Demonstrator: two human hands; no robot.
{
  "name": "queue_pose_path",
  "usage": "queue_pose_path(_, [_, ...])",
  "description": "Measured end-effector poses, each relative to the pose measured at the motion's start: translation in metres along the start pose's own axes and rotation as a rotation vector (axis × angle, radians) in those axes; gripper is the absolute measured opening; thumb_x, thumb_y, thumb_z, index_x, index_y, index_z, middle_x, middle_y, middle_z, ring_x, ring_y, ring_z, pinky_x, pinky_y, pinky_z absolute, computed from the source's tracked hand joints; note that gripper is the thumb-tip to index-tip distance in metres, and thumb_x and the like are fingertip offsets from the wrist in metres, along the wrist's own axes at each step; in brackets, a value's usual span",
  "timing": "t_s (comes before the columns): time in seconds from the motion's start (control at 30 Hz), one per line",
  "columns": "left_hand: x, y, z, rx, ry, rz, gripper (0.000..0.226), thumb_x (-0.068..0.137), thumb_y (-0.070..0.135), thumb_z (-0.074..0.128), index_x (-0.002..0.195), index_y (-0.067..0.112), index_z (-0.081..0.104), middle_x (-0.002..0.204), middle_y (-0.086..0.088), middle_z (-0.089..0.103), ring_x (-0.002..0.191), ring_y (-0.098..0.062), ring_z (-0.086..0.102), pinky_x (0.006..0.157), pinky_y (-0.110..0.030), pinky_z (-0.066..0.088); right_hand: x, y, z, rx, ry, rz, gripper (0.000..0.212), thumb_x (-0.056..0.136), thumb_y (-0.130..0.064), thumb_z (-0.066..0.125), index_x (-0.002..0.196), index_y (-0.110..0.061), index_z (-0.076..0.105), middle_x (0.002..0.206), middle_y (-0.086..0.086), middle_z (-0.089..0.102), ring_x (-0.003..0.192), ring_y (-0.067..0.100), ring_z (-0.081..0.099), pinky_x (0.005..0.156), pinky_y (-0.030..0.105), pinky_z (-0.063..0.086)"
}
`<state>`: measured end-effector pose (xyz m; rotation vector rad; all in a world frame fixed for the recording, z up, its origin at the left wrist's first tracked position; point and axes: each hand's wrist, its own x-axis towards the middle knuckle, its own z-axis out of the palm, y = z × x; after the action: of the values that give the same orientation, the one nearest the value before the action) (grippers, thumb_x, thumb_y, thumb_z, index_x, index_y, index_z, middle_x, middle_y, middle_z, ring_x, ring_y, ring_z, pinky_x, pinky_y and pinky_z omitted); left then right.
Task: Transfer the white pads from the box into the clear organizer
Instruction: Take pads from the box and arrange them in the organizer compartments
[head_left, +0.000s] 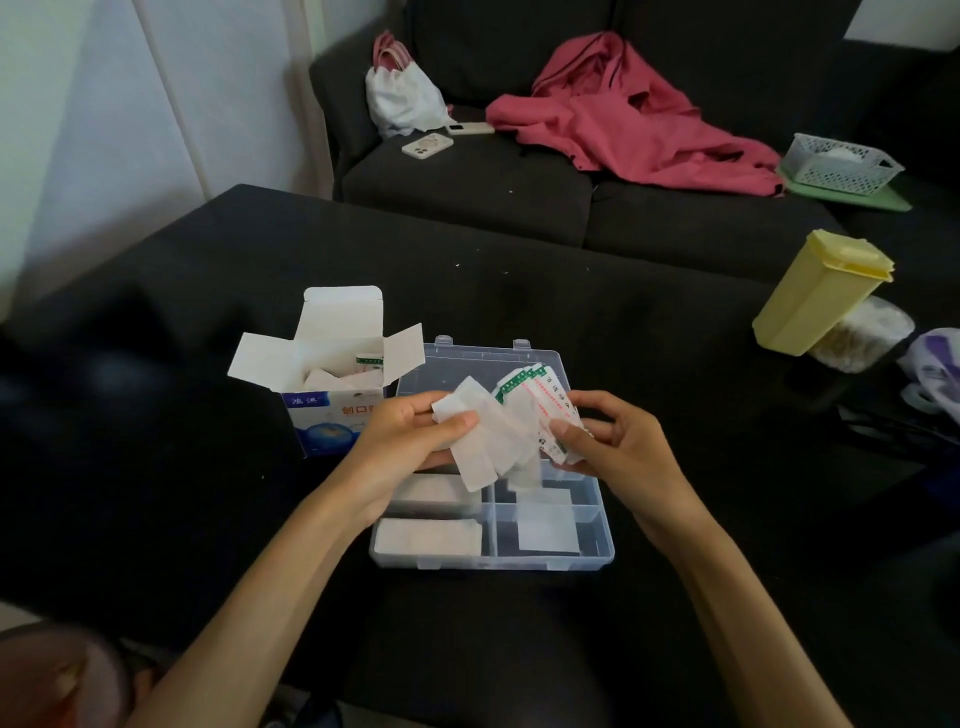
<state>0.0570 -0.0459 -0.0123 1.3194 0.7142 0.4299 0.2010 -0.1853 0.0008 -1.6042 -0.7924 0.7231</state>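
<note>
Both hands pinch a fanned sheaf of white pads (483, 441), left hand (410, 431), right hand (608, 436); light, floppy, slippery, best pinched at the edges.

The black cloth-covered table (519, 291) carries an opened white-and-blue cardboard box (332, 384) at left centre. Just beside it, to the right, sits the clear compartmented organizer (597, 540). At the far right edge, a yellow lidded container (815, 296) leans tilted on a clear jar (862, 338).
</note>
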Motion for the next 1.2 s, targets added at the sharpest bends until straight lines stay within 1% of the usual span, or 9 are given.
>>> queue_pose_path(0.13, [0.000,-0.006,0.007,0.015,0.016,-0.055,0.015,0.086,0.017,0.064,0.095,0.029,0.062,0.094,0.008,0.070,0.089,-0.007,0.068,0.072,-0.024,0.057,0.000,0.004,0.010,-0.043,0.029,-0.017,0.024,0.085,-0.013,0.062,0.105,-0.026,0.055,0.094,-0.012,0.065,0.083,0.005,0.069,0.060,0.019,0.055])
queue_pose_path(0.33, [0.002,-0.012,0.014,0.160,0.054,-0.003,0.016,0.085,0.021,0.067,0.091,0.033,0.059,0.086,0.018,0.066,0.078,0.002,0.065,0.059,-0.016,0.054,0.002,0.010,0.016,-0.010,0.006,0.059,0.023,0.086,-0.015,0.061,0.105,-0.024,0.053,0.097,-0.008,0.065,0.084,0.006,0.068,0.059,0.020,0.056])
queue_pose_path(0.57, [0.004,-0.017,0.015,0.421,0.046,0.064,0.021,0.085,0.016,0.067,0.101,0.026,0.057,0.110,0.005,0.068,0.077,0.003,0.061,0.055,-0.012,0.051,0.006,0.015,0.009,-0.011,0.035,0.216,0.026,0.087,-0.011,0.061,0.110,-0.020,0.055,0.091,-0.006,0.064,0.079,0.008,0.067,0.057,0.019,0.055])
queue_pose_path(0.67, [0.004,-0.018,0.015,0.453,0.038,0.064,0.024,0.085,0.014,0.067,0.103,0.026,0.055,0.114,0.002,0.067,0.089,-0.003,0.061,0.062,-0.015,0.053,0.007,0.013,-0.003,-0.022,0.117,0.204,0.031,0.088,-0.012,0.060,0.118,-0.020,0.055,0.092,-0.007,0.064,0.083,0.010,0.066,0.062,0.021,0.057])
queue_pose_path(0.77, [0.005,-0.019,0.015,0.449,0.016,0.054,0.025,0.086,0.014,0.065,0.106,0.026,0.054,0.116,0.002,0.065,0.089,-0.002,0.058,0.059,-0.013,0.051,0.006,0.012,-0.009,0.009,0.093,0.221,0.033,0.088,-0.012,0.060,0.119,-0.020,0.054,0.094,-0.005,0.064,0.087,0.014,0.065,0.073,0.028,0.057])
queue_pose_path(0.9, [0.005,-0.016,0.013,0.407,0.002,0.026,0.028,0.088,0.017,0.064,0.115,0.023,0.058,0.114,0.005,0.064,0.087,0.000,0.058,0.062,-0.013,0.051,0.006,0.011,-0.013,0.051,0.042,0.234,0.033,0.087,-0.014,0.061,0.119,-0.020,0.054,0.102,0.000,0.065,0.095,0.017,0.065,0.079,0.031,0.057])
queue_pose_path(1.0, [0.004,-0.015,0.011,0.324,-0.009,-0.027,0.019,0.088,0.018,0.064,0.105,0.027,0.062,0.108,0.006,0.067,0.085,0.000,0.062,0.067,-0.016,0.052,0.006,0.012,-0.014,0.109,0.039,0.212,0.026,0.088,-0.017,0.059,0.113,-0.022,0.057,0.103,0.001,0.066,0.094,0.016,0.066,0.072,0.025,0.057])
queue_pose_path(1.07, [0.002,-0.013,0.011,0.279,-0.030,-0.051,0.018,0.087,0.018,0.064,0.099,0.031,0.060,0.097,0.012,0.067,0.080,0.003,0.062,0.062,-0.015,0.052,0.006,0.011,-0.012,0.128,0.063,0.167,0.021,0.088,-0.017,0.059,0.107,-0.025,0.057,0.102,-0.001,0.066,0.091,0.015,0.067,0.069,0.023,0.057])
queue_pose_path(1.2, [-0.002,-0.010,0.016,0.272,-0.130,-0.029,0.023,0.087,0.015,0.064,0.103,0.032,0.060,0.089,0.018,0.065,0.079,0.004,0.064,0.059,-0.013,0.052,0.008,0.012,-0.004,-0.047,0.075,0.040,0.019,0.088,-0.017,0.058,0.105,-0.024,0.056,0.103,-0.002,0.066,0.089,0.011,0.068,0.064,0.019,0.056])
